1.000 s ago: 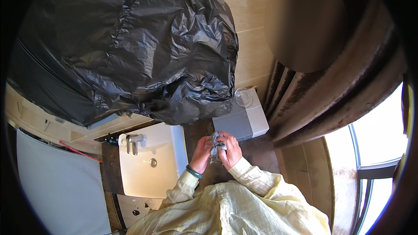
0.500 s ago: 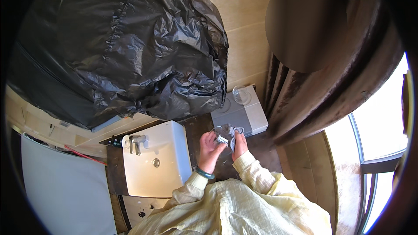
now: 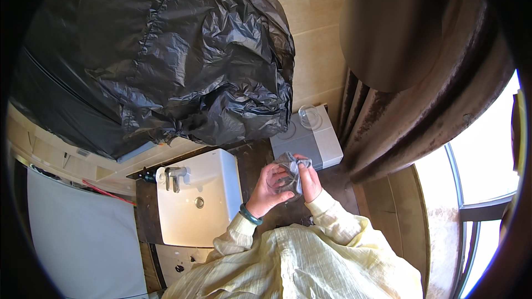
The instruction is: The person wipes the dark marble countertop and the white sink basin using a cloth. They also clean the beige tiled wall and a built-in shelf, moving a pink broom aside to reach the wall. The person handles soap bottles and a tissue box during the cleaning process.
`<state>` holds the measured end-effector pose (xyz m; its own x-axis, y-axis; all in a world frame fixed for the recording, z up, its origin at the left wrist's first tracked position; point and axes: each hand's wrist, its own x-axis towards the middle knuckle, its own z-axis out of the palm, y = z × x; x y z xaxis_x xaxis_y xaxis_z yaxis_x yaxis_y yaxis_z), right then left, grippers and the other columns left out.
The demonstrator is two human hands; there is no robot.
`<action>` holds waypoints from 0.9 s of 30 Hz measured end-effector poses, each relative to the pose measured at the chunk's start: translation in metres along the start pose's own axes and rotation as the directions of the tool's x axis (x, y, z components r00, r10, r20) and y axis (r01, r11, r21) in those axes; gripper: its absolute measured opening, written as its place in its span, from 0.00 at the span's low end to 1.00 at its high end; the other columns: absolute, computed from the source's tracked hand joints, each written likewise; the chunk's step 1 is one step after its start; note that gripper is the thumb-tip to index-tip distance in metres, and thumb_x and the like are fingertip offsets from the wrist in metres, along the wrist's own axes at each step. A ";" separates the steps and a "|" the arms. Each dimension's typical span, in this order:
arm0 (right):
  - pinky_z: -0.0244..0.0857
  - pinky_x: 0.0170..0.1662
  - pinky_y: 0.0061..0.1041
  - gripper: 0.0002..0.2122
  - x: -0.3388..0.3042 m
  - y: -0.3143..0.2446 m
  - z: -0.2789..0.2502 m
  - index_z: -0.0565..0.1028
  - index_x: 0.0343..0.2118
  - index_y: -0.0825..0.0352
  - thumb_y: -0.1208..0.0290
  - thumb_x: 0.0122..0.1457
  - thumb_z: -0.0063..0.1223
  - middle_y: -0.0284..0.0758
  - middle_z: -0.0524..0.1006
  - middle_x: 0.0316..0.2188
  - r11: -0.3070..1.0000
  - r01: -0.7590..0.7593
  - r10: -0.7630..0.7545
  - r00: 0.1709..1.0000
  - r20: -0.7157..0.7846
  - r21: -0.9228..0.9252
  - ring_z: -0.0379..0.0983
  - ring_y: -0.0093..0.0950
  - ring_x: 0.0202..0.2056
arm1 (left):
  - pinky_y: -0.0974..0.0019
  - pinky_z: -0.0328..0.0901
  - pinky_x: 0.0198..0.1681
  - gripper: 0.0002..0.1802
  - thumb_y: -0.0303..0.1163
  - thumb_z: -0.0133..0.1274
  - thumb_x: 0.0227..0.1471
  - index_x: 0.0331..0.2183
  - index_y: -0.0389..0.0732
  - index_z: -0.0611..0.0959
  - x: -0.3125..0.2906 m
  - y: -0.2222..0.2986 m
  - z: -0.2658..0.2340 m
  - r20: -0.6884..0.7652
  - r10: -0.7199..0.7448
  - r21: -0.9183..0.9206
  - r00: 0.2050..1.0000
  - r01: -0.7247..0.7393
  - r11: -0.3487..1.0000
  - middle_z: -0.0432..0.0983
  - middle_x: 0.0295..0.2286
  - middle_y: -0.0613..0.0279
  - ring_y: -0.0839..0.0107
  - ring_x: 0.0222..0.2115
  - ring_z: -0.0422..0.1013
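Observation:
My left hand point(image 3: 264, 195), with a dark green bangle at its wrist, curls around a clear drinking glass point(image 3: 283, 184). The glass is tilted and partly covered by a crumpled grey cloth point(image 3: 289, 164). My right hand point(image 3: 310, 181) grips the cloth and presses it against the glass at its rim side. Both hands are close together over the dark countertop point(image 3: 271, 217), just in front of a grey and white box point(image 3: 328, 147). Another clear glass point(image 3: 309, 117) stands on top of that box.
Left of my hands is a white rectangular sink point(image 3: 191, 218) with a metal faucet point(image 3: 176, 173). Black plastic sheeting point(image 3: 210, 61) hangs over the area beyond the sink. A brown curtain point(image 3: 388, 133) falls at the right, near a window point(image 3: 487, 155).
The grey cloth has been bunched up around the glass. A small white piece seen between my hands before no longer shows. My left fingers have spread wider around the glass.

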<state>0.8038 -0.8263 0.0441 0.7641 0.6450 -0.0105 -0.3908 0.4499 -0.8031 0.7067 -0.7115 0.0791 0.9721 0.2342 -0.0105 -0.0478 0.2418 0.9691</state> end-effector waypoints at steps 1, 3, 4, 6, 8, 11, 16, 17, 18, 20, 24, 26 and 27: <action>0.65 0.46 0.26 0.18 0.006 0.006 -0.005 0.67 0.48 0.68 0.59 0.65 0.35 0.36 0.73 0.44 0.991 -0.099 0.100 0.995 -0.004 0.091 0.71 0.29 0.44 | 0.60 0.62 0.52 0.46 0.23 0.66 0.38 0.54 0.44 0.56 -0.001 0.001 0.002 0.017 0.015 0.060 1.000 -0.016 0.998 0.57 0.49 0.61 0.67 0.51 0.60; 0.67 0.45 0.28 0.18 0.010 0.005 -0.010 0.67 0.49 0.66 0.59 0.66 0.33 0.37 0.74 0.43 0.898 -0.362 0.352 0.932 0.088 0.250 0.72 0.29 0.43 | 0.61 0.62 0.52 0.50 0.24 0.68 0.36 0.56 0.44 0.55 -0.006 0.001 0.003 0.017 0.003 0.112 1.000 -0.005 0.994 0.56 0.49 0.60 0.66 0.51 0.59; 0.68 0.45 0.29 0.19 0.010 0.004 -0.011 0.67 0.50 0.66 0.58 0.66 0.31 0.37 0.74 0.43 0.816 -0.484 0.462 0.875 0.147 0.316 0.72 0.29 0.42 | 0.62 0.62 0.52 0.50 0.24 0.68 0.36 0.57 0.44 0.54 -0.008 -0.001 0.002 -0.001 0.001 0.127 1.000 -0.001 0.992 0.56 0.49 0.59 0.66 0.50 0.60; 0.71 0.40 0.29 0.19 0.009 0.002 -0.003 0.68 0.48 0.65 0.57 0.66 0.31 0.36 0.75 0.41 0.791 -0.471 0.455 0.880 0.139 0.392 0.74 0.29 0.40 | 0.63 0.63 0.51 0.51 0.25 0.68 0.37 0.58 0.44 0.53 -0.010 -0.003 -0.003 -0.040 -0.001 0.164 0.999 0.007 0.986 0.56 0.50 0.58 0.67 0.50 0.60; 0.71 0.39 0.28 0.18 0.006 -0.001 0.002 0.68 0.47 0.66 0.57 0.65 0.33 0.36 0.76 0.38 0.753 -0.445 0.467 0.880 0.084 0.484 0.75 0.29 0.37 | 0.63 0.63 0.51 0.50 0.25 0.67 0.39 0.58 0.42 0.53 -0.006 0.001 -0.002 -0.073 0.024 0.191 0.997 -0.010 0.982 0.56 0.52 0.56 0.66 0.50 0.61; 0.70 0.41 0.28 0.18 0.006 0.009 -0.005 0.67 0.50 0.66 0.58 0.66 0.34 0.36 0.75 0.41 0.835 -0.336 0.371 0.929 0.006 0.436 0.73 0.28 0.39 | 0.63 0.63 0.51 0.48 0.26 0.65 0.42 0.58 0.40 0.52 -0.004 -0.001 0.000 -0.135 0.066 0.316 0.989 -0.020 0.948 0.56 0.53 0.53 0.66 0.50 0.62; 0.66 0.43 0.23 0.19 -0.002 0.020 0.006 0.62 0.54 0.67 0.61 0.66 0.36 0.33 0.71 0.44 0.981 -0.093 0.127 0.972 -0.196 0.173 0.69 0.24 0.41 | 0.62 0.60 0.53 0.46 0.26 0.62 0.44 0.58 0.40 0.52 -0.010 -0.018 0.018 -0.253 0.207 0.430 0.945 -0.082 0.899 0.58 0.50 0.54 0.65 0.51 0.61; 0.66 0.42 0.23 0.19 -0.003 0.021 0.005 0.62 0.55 0.67 0.60 0.66 0.36 0.33 0.70 0.44 0.992 -0.056 0.078 0.978 -0.195 0.117 0.69 0.23 0.41 | 0.62 0.60 0.53 0.50 0.27 0.65 0.41 0.58 0.41 0.49 -0.007 -0.013 0.020 -0.219 0.157 0.352 0.963 -0.073 0.933 0.57 0.50 0.54 0.64 0.52 0.59; 0.66 0.42 0.23 0.19 -0.004 0.021 0.005 0.62 0.55 0.67 0.60 0.66 0.36 0.32 0.70 0.44 0.998 -0.017 0.028 0.981 -0.191 0.060 0.69 0.23 0.41 | 0.62 0.59 0.53 0.51 0.27 0.65 0.41 0.58 0.42 0.49 -0.006 -0.012 0.018 -0.203 0.130 0.353 0.970 -0.052 0.934 0.57 0.50 0.54 0.64 0.52 0.59; 0.67 0.43 0.25 0.19 -0.001 0.014 0.004 0.65 0.52 0.67 0.60 0.66 0.34 0.34 0.72 0.43 0.978 -0.115 0.143 0.978 -0.153 0.177 0.70 0.25 0.41 | 0.61 0.58 0.54 0.53 0.26 0.66 0.40 0.58 0.42 0.47 -0.005 -0.010 0.014 -0.172 0.077 0.357 0.982 -0.011 0.934 0.57 0.50 0.55 0.64 0.52 0.59; 0.68 0.46 0.32 0.20 0.006 0.002 -0.003 0.67 0.49 0.68 0.58 0.66 0.29 0.37 0.74 0.43 0.795 -0.424 0.451 0.892 0.046 0.435 0.72 0.30 0.43 | 0.61 0.58 0.54 0.52 0.26 0.66 0.39 0.58 0.41 0.48 -0.006 -0.001 0.013 -0.010 0.151 0.374 0.989 -0.136 0.917 0.57 0.50 0.56 0.65 0.52 0.59; 0.68 0.49 0.36 0.22 0.006 -0.002 -0.004 0.68 0.49 0.68 0.56 0.67 0.26 0.39 0.75 0.43 0.702 -0.531 0.528 0.835 0.153 0.475 0.72 0.34 0.44 | 0.61 0.58 0.54 0.51 0.26 0.66 0.39 0.58 0.41 0.50 -0.006 -0.005 0.010 0.033 0.225 0.339 0.974 -0.222 0.914 0.58 0.50 0.56 0.64 0.52 0.59; 0.66 0.51 0.37 0.21 0.008 0.003 -0.007 0.68 0.48 0.69 0.57 0.67 0.25 0.40 0.74 0.44 0.702 -0.538 0.531 0.832 0.160 0.466 0.72 0.34 0.45 | 0.61 0.58 0.54 0.51 0.26 0.66 0.39 0.58 0.41 0.50 -0.006 -0.005 0.008 0.032 0.201 0.363 0.979 -0.199 0.910 0.58 0.50 0.55 0.64 0.52 0.59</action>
<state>0.8120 -0.8241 0.0373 0.3464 0.8742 -0.3401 -0.9247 0.2573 -0.2805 0.7026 -0.7222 0.0767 0.9497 0.2473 0.1922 -0.1533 -0.1681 0.9738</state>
